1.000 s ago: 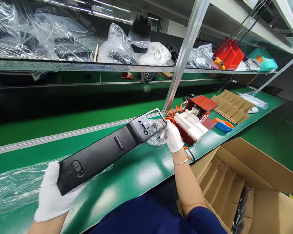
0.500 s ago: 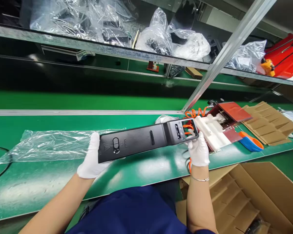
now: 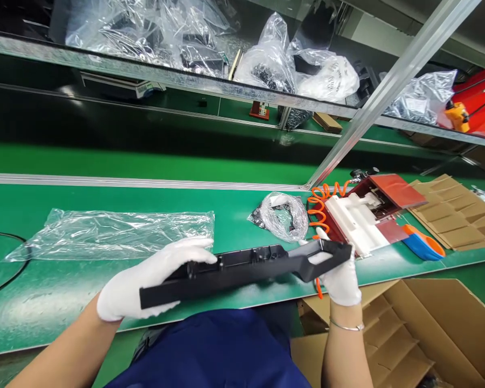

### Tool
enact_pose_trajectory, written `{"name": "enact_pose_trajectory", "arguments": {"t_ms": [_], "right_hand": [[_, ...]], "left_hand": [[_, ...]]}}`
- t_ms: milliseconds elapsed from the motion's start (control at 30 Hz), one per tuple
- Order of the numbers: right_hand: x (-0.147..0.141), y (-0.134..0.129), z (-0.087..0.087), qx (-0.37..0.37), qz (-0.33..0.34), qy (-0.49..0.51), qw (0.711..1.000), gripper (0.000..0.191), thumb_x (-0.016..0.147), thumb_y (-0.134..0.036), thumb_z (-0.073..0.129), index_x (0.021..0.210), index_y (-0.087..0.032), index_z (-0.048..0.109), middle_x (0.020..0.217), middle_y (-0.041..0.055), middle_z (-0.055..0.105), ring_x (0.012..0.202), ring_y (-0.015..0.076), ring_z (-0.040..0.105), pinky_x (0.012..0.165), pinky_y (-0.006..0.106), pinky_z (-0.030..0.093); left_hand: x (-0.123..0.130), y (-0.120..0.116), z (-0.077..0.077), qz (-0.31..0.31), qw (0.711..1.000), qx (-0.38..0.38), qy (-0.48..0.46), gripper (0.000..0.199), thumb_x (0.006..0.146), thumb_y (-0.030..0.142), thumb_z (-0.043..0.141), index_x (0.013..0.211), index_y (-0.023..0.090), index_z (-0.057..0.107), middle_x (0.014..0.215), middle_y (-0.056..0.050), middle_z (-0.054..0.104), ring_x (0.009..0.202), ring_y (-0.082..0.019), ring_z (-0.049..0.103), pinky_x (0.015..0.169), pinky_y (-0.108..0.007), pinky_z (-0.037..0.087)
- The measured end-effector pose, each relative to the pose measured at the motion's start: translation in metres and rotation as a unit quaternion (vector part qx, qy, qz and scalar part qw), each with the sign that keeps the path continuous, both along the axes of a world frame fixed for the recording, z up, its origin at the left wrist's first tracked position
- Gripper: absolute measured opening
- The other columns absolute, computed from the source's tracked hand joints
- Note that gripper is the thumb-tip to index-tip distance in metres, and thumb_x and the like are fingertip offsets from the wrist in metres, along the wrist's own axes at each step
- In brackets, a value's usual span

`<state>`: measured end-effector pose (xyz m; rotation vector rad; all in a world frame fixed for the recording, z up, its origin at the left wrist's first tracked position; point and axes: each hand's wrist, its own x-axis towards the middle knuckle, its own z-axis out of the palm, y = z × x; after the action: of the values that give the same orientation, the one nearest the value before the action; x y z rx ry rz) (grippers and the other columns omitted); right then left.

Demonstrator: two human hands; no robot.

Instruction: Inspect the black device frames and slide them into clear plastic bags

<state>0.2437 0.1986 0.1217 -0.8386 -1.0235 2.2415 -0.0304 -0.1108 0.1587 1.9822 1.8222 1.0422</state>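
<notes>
A long black plastic housing is held in the air over the front of the green bench, turned so its side wall and part of its hollow inside show. My left hand, in a white glove, grips the wide left end, fingers over the top edge. Around the narrower right end, beside its rectangular opening, my gloved right hand is closed. Behind the housing, a flat clear plastic bag lies on the bench, and a bagged coil rests farther right.
A red and white fixture with a coiled orange air hose stands at right. Near it are a blue-orange ring and cardboard dividers. An open carton sits below the bench edge. A metal shelf holds bagged parts overhead.
Both hands have tipped the housing from its flat outer face to its side and inside, lowering it slightly. The bagged coil behind it now shows fully.
</notes>
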Motion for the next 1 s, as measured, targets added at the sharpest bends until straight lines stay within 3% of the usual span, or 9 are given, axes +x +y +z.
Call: {"name": "enact_pose_trajectory", "arguments": {"t_ms": [133, 233, 300, 367, 467, 600, 700, 833, 1000], "right_hand": [[0.033, -0.006, -0.002, -0.017, 0.08, -0.046, 0.996, 0.065, 0.078, -0.066, 0.057, 0.127, -0.024, 0.062, 0.091, 0.0149, 0.073, 0.068, 0.0312, 0.067, 0.053, 0.046, 0.054], [0.055, -0.013, -0.005, 0.015, 0.078, -0.087, 0.993, 0.048, 0.07, -0.04, 0.073, 0.115, -0.025, 0.068, 0.079, 0.0103, 0.07, 0.054, 0.0236, 0.06, 0.041, 0.036, 0.047], [0.066, -0.019, -0.006, 0.039, 0.049, -0.094, 0.994, 0.041, 0.067, -0.029, 0.073, 0.108, -0.025, 0.071, 0.069, 0.0046, 0.064, 0.044, 0.015, 0.051, 0.037, 0.028, 0.042], [0.074, -0.025, -0.005, 0.053, -0.007, -0.076, 0.996, 0.041, 0.066, -0.023, 0.072, 0.107, -0.024, 0.071, 0.068, 0.0009, 0.06, 0.041, 0.0073, 0.041, 0.036, 0.022, 0.037], [0.084, -0.035, 0.002, 0.085, -0.118, -0.031, 0.989, 0.053, 0.066, -0.018, 0.07, 0.119, -0.022, 0.066, 0.075, -0.0003, 0.058, 0.042, 0.0023, 0.035, 0.036, 0.015, 0.033], [0.087, -0.043, 0.008, 0.133, -0.196, -0.005, 0.972, 0.057, 0.068, -0.013, 0.067, 0.124, -0.021, 0.063, 0.081, 0.0007, 0.058, 0.044, 0.0021, 0.038, 0.036, 0.014, 0.033], [0.078, -0.046, 0.003, 0.146, -0.202, 0.005, 0.968, 0.056, 0.068, -0.011, 0.065, 0.123, -0.022, 0.063, 0.082, 0.0007, 0.06, 0.044, 0.0023, 0.038, 0.036, 0.014, 0.033], [0.062, -0.049, -0.009, 0.15, -0.186, 0.009, 0.971, 0.055, 0.069, -0.014, 0.066, 0.123, -0.024, 0.062, 0.081, -0.0001, 0.062, 0.045, 0.0033, 0.04, 0.039, 0.016, 0.036], [0.046, -0.051, -0.02, 0.143, -0.132, 0.015, 0.981, 0.052, 0.072, -0.016, 0.067, 0.123, -0.026, 0.06, 0.08, -0.0005, 0.063, 0.043, 0.0053, 0.043, 0.036, 0.018, 0.034]], "left_hand": [[0.01, 0.006, 0.026, -0.072, 0.98, 0.069, 0.173, 0.044, 0.09, 0.035, 0.047, 0.133, 0.028, 0.05, 0.128, -0.007, 0.064, 0.129, -0.027, 0.048, 0.109, -0.043, 0.038], [0.015, 0.012, 0.023, -0.055, 0.954, 0.088, 0.28, 0.035, 0.087, 0.016, 0.046, 0.115, 0.032, 0.06, 0.118, -0.001, 0.068, 0.115, -0.024, 0.055, 0.107, -0.044, 0.037], [0.014, 0.018, 0.011, 0.01, 0.948, 0.09, 0.305, 0.035, 0.086, 0.011, 0.044, 0.107, 0.031, 0.063, 0.112, -0.001, 0.069, 0.111, -0.023, 0.057, 0.106, -0.044, 0.038], [0.009, 0.029, -0.005, 0.148, 0.946, 0.088, 0.276, 0.031, 0.089, 0.017, 0.042, 0.112, 0.026, 0.062, 0.115, -0.006, 0.067, 0.116, -0.025, 0.055, 0.104, -0.045, 0.041], [0.0, 0.054, -0.029, 0.342, 0.914, -0.027, 0.216, 0.041, 0.092, 0.034, 0.038, 0.125, 0.014, 0.055, 0.119, -0.016, 0.063, 0.115, -0.03, 0.057, 0.096, -0.045, 0.047], [-0.006, 0.081, -0.052, 0.371, 0.862, -0.272, 0.211, 0.058, 0.086, 0.06, 0.041, 0.111, 0.012, 0.062, 0.095, -0.018, 0.067, 0.094, -0.036, 0.064, 0.074, -0.044, 0.051], [-0.01, 0.088, -0.064, 0.362, 0.829, -0.383, 0.188, 0.05, 0.086, 0.053, 0.041, 0.097, 0.011, 0.066, 0.085, -0.019, 0.068, 0.085, -0.036, 0.067, 0.071, -0.043, 0.05], [-0.015, 0.081, -0.069, 0.344, 0.821, -0.421, 0.174, 0.034, 0.087, 0.023, 0.036, 0.091, 0.011, 0.067, 0.086, -0.02, 0.069, 0.084, -0.034, 0.068, 0.07, -0.042, 0.048], [-0.007, 0.064, -0.055, 0.4, 0.812, -0.387, 0.178, 0.04, 0.094, 0.03, 0.026, 0.101, 0.016, 0.063, 0.077, -0.013, 0.068, 0.075, -0.029, 0.068, 0.066, -0.036, 0.046]]}}
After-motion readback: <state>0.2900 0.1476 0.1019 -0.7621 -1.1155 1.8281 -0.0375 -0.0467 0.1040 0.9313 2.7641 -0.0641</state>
